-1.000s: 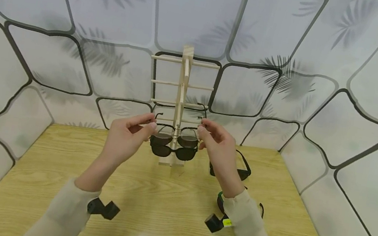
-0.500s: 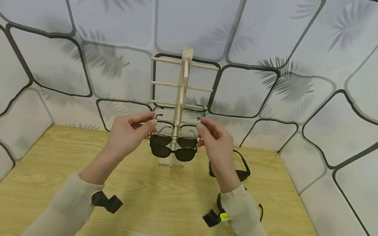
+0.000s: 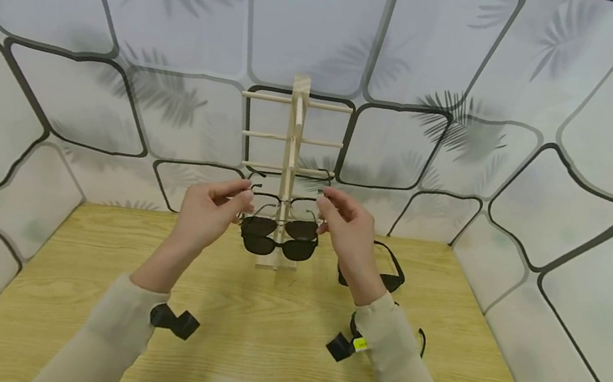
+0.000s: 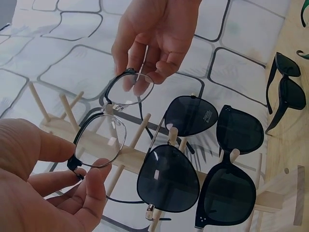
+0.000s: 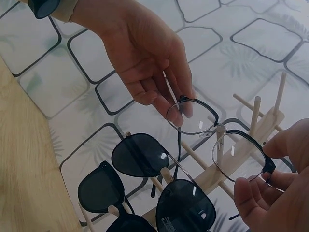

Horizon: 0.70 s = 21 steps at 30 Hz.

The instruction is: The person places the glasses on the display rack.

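Clear-lensed eyeglasses (image 4: 109, 103) with dark upper rims are held level in front of a wooden display stand (image 3: 297, 117). My left hand (image 3: 207, 212) pinches their left end near the hinge between thumb and fingers. At the opposite end, my right hand (image 3: 348, 237) grips them the same way. Their bridge is at a peg tip; whether it rests there I cannot tell. Just below hang thin-framed sunglasses (image 4: 169, 176) on the stand, and under them thick black-framed sunglasses (image 4: 229, 193).
Bare pegs stick out along the stand's upper part. Black sunglasses (image 3: 388, 281) lie on the wooden table (image 3: 258, 355) to the right. Nearer, another pair (image 3: 422, 344) is mostly hidden by my right forearm. Patterned walls (image 3: 319, 28) rise behind and at both sides.
Both hands have raised the clear eyeglasses slightly, widening the gap above the thin-framed sunglasses. The pairs on the stand and table stay put.
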Motion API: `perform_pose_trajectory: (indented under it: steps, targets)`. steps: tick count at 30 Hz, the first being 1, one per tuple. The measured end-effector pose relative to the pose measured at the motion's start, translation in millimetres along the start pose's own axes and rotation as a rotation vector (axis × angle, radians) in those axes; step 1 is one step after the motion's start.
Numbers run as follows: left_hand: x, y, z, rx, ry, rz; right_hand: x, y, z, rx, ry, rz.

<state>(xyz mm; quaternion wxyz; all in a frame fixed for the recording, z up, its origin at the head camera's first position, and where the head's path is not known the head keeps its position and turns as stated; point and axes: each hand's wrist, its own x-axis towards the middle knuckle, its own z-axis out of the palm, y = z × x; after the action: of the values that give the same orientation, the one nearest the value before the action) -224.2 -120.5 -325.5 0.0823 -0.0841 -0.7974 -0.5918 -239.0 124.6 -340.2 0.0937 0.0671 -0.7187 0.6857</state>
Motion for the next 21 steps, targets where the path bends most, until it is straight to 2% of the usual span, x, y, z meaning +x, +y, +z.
perform_pose_trajectory:
  steps: [11,21]
  targets:
    - [-0.8,-1.4,3.0,0.011,0.034,0.02,1.0,-0.2,1.1,0.017,0.008,-0.003]
    - [-7.3,6.8,7.5,-0.04,0.119,-0.027,2.2,-1.9,0.8,0.01,-0.017,-0.007]
